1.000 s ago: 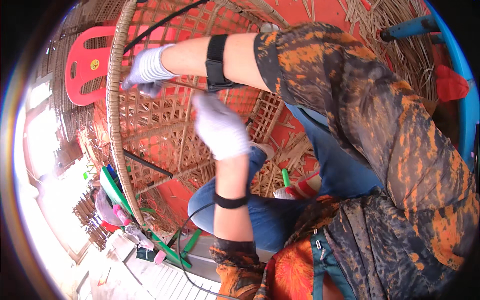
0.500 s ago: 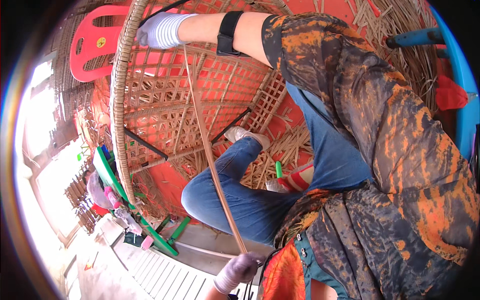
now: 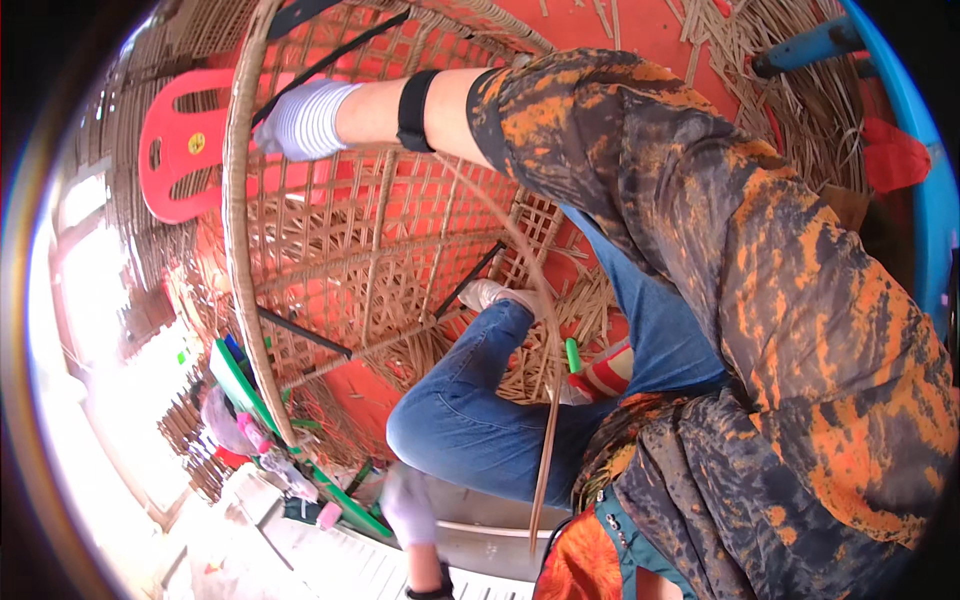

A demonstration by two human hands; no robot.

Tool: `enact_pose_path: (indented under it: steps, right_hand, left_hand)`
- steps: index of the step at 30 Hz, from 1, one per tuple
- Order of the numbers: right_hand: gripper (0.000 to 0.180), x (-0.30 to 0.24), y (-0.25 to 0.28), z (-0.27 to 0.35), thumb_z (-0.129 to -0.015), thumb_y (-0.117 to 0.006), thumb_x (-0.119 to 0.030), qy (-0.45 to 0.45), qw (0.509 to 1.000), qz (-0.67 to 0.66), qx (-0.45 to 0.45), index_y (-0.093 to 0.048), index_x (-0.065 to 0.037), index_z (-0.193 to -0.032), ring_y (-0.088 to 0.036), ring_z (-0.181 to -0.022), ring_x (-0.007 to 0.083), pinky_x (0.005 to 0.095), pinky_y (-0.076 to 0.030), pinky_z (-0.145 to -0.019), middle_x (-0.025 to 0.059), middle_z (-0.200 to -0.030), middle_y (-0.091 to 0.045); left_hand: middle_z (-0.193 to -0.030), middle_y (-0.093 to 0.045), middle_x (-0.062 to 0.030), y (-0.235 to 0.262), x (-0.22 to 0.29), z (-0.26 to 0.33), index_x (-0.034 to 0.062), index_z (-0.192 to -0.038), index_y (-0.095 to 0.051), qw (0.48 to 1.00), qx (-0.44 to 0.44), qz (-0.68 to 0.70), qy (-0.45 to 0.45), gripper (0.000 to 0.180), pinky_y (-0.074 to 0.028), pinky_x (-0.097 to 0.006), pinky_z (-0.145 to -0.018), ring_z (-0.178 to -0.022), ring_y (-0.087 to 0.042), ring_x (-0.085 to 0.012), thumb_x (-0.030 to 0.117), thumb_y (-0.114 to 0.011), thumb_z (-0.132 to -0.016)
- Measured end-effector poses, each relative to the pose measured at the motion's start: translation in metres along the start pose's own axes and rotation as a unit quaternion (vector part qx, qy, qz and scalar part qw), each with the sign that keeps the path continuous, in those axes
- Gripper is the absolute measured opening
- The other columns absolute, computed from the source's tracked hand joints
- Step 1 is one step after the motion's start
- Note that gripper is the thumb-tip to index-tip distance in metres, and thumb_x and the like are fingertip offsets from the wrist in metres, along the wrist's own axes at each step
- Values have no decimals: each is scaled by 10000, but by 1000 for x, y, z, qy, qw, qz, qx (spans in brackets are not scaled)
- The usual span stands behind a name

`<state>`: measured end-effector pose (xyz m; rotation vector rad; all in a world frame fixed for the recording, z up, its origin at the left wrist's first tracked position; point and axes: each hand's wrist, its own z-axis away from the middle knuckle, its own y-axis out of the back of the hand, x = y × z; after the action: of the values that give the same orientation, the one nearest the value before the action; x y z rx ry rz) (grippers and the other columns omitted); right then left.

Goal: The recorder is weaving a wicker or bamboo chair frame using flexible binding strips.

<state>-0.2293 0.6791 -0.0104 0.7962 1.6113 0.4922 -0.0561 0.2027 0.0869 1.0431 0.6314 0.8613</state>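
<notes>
A large open-weave rattan frame (image 3: 330, 215) with a thick wrapped rim (image 3: 240, 200) and black bars stands in front of me. My right hand (image 3: 300, 122), in a striped grey-white glove, is closed at the rim beside a black bar. Its fingertips are partly hidden, so what they grip is unclear. From behind my right forearm a long brown rattan strip (image 3: 548, 330) curves down over my lap, its lower end loose. My left hand (image 3: 408, 508), also gloved, is smeared by motion left of that strip and apart from it, below my bent knee.
A red plastic chair (image 3: 190, 145) stands beyond the rim. Cut strips (image 3: 590, 310) litter the red floor covering, and longer ones (image 3: 800, 110) lie at the upper right near a blue plastic piece (image 3: 925, 200). Green-edged furniture (image 3: 360, 510) bearing small items is at lower left.
My left hand has let go of the rattan strip and moved up and left. The strip, taut before, now bows and hangs loose. My right hand has shifted slightly down along the rim.
</notes>
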Motion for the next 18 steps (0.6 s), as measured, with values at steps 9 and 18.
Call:
enact_pose_path:
  steps: [9, 18]
  right_hand:
    - [302, -14, 23, 11, -878, -503, -230, 4, 999, -33, 29, -612, -138, -1144, -623, -995, 318, 460, -490, -820, 102, -1070, -655]
    - [321, -8, 19, 5, -874, -525, -232, -26, 999, -21, 41, -600, -201, -1185, -622, -1014, 303, 454, -497, -829, 64, -1096, -653]
  left_hand:
    - [-969, -657, -113, 73, 184, -305, -37, -1200, -568, 901, 239, 354, -81, 346, -484, -281, -666, -775, -617, -150, 111, -566, -887]
    - [-987, -666, -95, 77, 180, -392, -1, -1181, -569, 758, 257, 600, -13, 327, -458, -300, -640, -850, -649, -197, 51, -574, -859]
